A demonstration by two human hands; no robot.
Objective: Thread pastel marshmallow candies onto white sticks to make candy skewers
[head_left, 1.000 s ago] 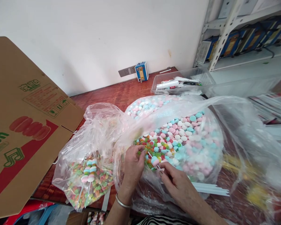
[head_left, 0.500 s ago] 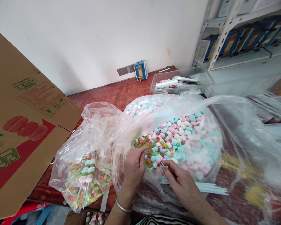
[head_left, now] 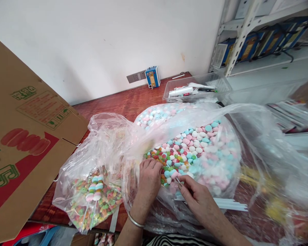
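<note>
My right hand point(head_left: 195, 193) pinches a thin white stick point(head_left: 178, 180) between thumb and forefinger. At the stick's upper end is a pink and white marshmallow point(head_left: 174, 174), close against other candies. My left hand point(head_left: 150, 177) is bent over the small colourful gummy rings point(head_left: 156, 155), its fingers together and curled down; the fingertips are partly hidden, so what they grip does not show. Pastel marshmallows point(head_left: 195, 141) fill the large clear plastic bag point(head_left: 154, 136) around both hands. Two finished candy skewers point(head_left: 94, 188) lie side by side on a bag of gummies point(head_left: 109, 206) at the left.
A printed cardboard box point(head_left: 28, 136) stands at the left. Several white sticks point(head_left: 229, 204) lie right of my right hand. Behind the bags are a clear plastic bin point(head_left: 197, 89) and a small blue device point(head_left: 152, 78) by the wall. A metal shelf point(head_left: 236, 48) rises at the back right.
My left hand has turned over and its fingers have moved down into the gummy rings, away from the marshmallow. My right hand keeps its pinch on the stick in nearly the same place.
</note>
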